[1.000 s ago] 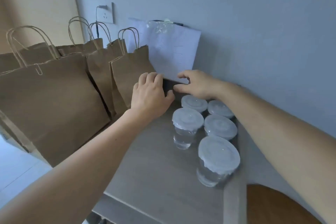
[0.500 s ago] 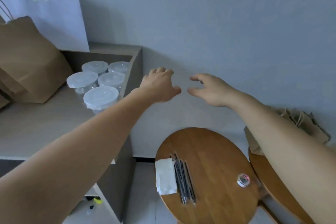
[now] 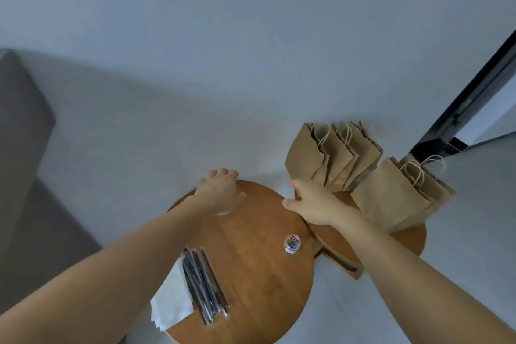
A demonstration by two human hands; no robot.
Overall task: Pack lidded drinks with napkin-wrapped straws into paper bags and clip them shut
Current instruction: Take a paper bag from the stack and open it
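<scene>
No text, label or number is legible on anything here.

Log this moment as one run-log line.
left hand: open, over round table's far edge | right hand: open, beside paper bags | straws, napkins, clip jar: on table

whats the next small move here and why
Probably reach the right hand a bit further and take the nearest flat paper bag from the leaning stack. The hand is open and empty right beside it, and the straws, napkins and jar of clips lie ready on the round table.
</scene>
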